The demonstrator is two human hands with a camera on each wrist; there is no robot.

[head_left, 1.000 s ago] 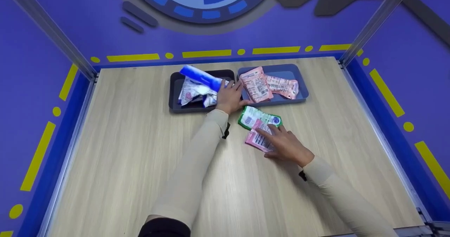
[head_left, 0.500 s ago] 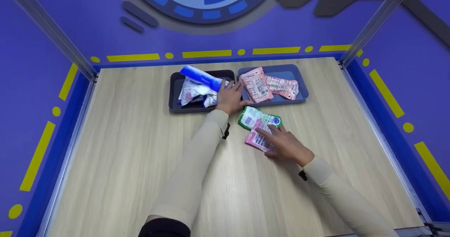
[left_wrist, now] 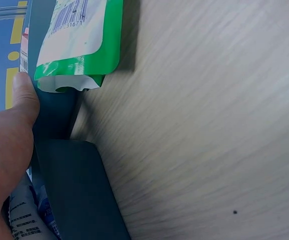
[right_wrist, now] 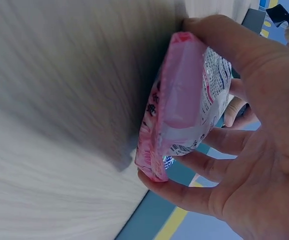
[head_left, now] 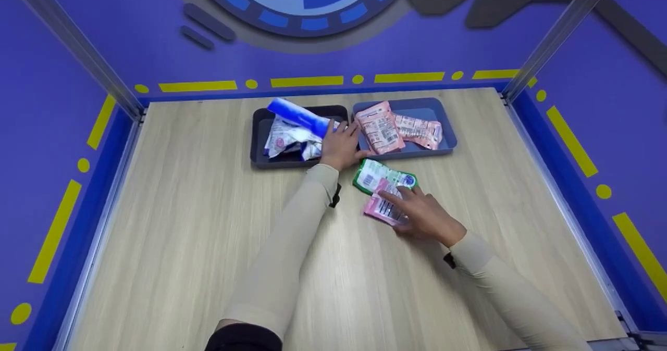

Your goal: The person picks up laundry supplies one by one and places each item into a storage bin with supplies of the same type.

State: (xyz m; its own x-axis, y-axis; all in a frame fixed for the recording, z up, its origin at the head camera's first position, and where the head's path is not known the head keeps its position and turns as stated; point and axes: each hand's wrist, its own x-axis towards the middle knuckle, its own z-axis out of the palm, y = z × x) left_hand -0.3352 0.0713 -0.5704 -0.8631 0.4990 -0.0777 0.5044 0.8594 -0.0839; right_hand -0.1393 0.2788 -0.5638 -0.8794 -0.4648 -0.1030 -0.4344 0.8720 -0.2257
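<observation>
In the head view my left hand (head_left: 340, 145) lies across the inner edges of two trays, fingers stretched forward beside a shiny blue-and-white packet (head_left: 298, 117). Its thumb extends along the right tray's wall in the left wrist view. Between the thumb and fingers of my right hand (head_left: 424, 213) is a pink-and-white packet (head_left: 383, 205); the right wrist view shows its pink end (right_wrist: 182, 90) spanned by them. A green-and-white packet (head_left: 370, 174) lies just beyond, partly overlapped by the pink one in the head view. The hand hides the pink packet's right side.
The dark left tray (head_left: 256, 142) holds blue-and-white packets, one sticking up past the rim. The blue-grey right tray (head_left: 449, 132) bears pink packets (head_left: 380, 127). Both stand near the back of the wooden table (head_left: 208, 226), which blue-purple panels (head_left: 130, 38) enclose.
Both hands and the packets keep nearly the same positions. The head view tilts very slightly.
</observation>
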